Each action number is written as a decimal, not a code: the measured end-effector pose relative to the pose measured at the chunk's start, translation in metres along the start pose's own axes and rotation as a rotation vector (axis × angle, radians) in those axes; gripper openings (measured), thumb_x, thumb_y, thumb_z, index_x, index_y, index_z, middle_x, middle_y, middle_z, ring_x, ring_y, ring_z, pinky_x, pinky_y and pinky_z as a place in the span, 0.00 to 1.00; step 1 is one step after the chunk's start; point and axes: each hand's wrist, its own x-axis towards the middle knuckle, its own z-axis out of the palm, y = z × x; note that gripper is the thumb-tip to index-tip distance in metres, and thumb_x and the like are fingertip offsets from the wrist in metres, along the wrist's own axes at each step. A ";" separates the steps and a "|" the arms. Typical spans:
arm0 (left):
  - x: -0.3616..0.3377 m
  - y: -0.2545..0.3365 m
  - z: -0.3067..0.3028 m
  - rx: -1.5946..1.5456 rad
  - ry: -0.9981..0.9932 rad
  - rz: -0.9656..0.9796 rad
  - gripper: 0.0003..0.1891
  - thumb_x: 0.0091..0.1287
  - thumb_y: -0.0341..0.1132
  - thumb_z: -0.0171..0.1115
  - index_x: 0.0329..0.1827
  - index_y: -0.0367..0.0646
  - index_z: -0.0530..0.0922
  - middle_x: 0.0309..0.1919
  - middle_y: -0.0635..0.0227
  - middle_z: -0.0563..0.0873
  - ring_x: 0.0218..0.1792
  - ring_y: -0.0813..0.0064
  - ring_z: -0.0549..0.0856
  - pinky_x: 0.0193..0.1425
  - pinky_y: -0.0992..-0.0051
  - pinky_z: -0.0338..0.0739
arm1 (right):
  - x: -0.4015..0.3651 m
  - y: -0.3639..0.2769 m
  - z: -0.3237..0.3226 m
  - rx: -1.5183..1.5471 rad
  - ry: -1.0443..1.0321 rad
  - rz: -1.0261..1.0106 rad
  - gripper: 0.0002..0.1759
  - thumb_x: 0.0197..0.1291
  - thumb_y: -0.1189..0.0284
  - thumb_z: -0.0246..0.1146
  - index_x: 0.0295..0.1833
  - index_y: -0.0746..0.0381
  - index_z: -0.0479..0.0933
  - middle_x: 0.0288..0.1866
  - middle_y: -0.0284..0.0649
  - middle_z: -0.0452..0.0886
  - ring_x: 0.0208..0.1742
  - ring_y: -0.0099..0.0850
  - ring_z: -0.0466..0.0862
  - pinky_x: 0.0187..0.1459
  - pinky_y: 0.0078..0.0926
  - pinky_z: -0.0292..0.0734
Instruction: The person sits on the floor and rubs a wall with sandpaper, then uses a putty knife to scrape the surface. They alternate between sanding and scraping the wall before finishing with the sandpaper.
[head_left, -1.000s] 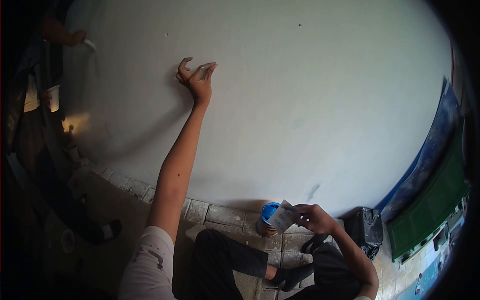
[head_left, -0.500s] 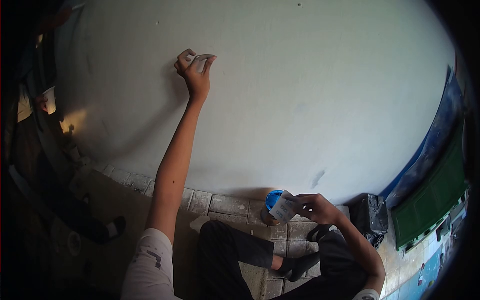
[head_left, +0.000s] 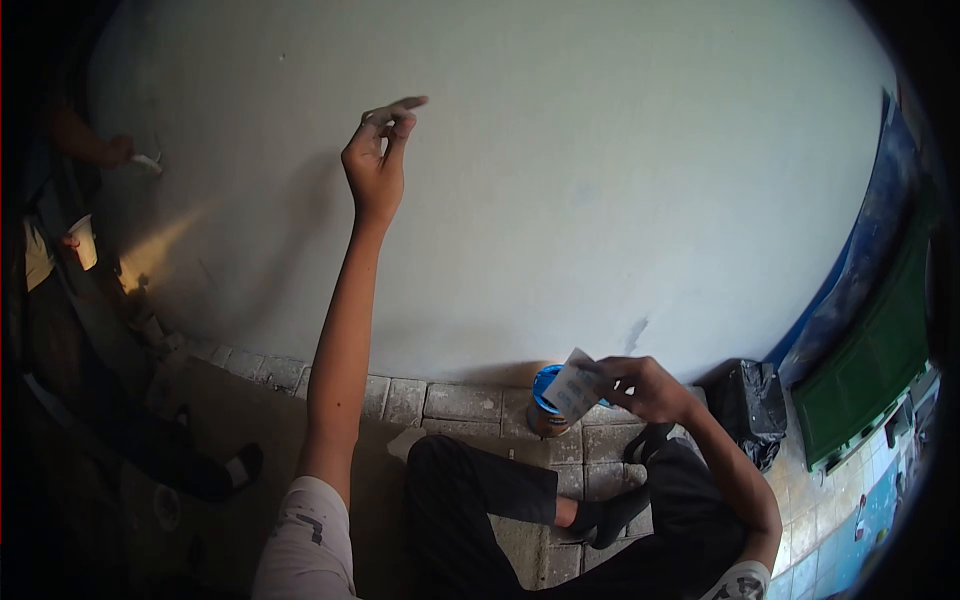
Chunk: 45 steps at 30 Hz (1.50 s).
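My left hand (head_left: 382, 140) is raised in front of the pale wall (head_left: 560, 180). Its index finger is stretched out, the thumb tip sits just below, and the other fingers are curled; I see nothing in it. Low on the right, my right hand (head_left: 645, 388) pinches a small grey sheet with printed marks, which looks like sandpaper (head_left: 573, 388). Behind that sheet, a paint can (head_left: 546, 420) with a blue rim stands on the paving at the wall's foot, partly covered by it.
On the left, another person's hand (head_left: 118, 150) holds a small pale tool near the wall, and a white cup (head_left: 84, 243) is held below. A black plastic bag (head_left: 750, 410) and a green panel (head_left: 865, 375) are on the right. My bent legs (head_left: 480, 480) lie over the paving.
My left index finger has straightened away from the thumb. The sandpaper has been raised slightly and turned by my right hand. At the left, the other person's hand with the tool has come into view.
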 end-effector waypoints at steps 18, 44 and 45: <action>-0.170 0.081 0.004 -0.333 -1.251 -0.889 0.08 0.78 0.33 0.64 0.47 0.35 0.78 0.30 0.65 0.85 0.35 0.77 0.85 0.46 0.74 0.81 | -0.037 -0.015 -0.032 0.018 0.212 -0.001 0.27 0.71 0.79 0.62 0.75 0.59 0.75 0.61 0.46 0.85 0.53 0.34 0.87 0.51 0.31 0.86; -0.163 0.046 -0.091 -0.072 -1.162 -1.036 0.23 0.77 0.44 0.65 0.68 0.42 0.80 0.65 0.64 0.84 0.66 0.65 0.83 0.71 0.62 0.76 | -0.032 -0.012 -0.022 -0.049 0.262 0.101 0.23 0.75 0.69 0.64 0.73 0.54 0.78 0.55 0.44 0.88 0.50 0.33 0.89 0.52 0.35 0.89; -0.162 0.053 -0.085 -0.075 -1.162 -1.036 0.23 0.77 0.44 0.65 0.68 0.42 0.80 0.65 0.64 0.84 0.66 0.65 0.83 0.71 0.62 0.76 | -0.031 -0.013 -0.021 -0.022 0.257 0.092 0.23 0.75 0.70 0.64 0.73 0.55 0.78 0.55 0.44 0.88 0.51 0.33 0.90 0.52 0.35 0.89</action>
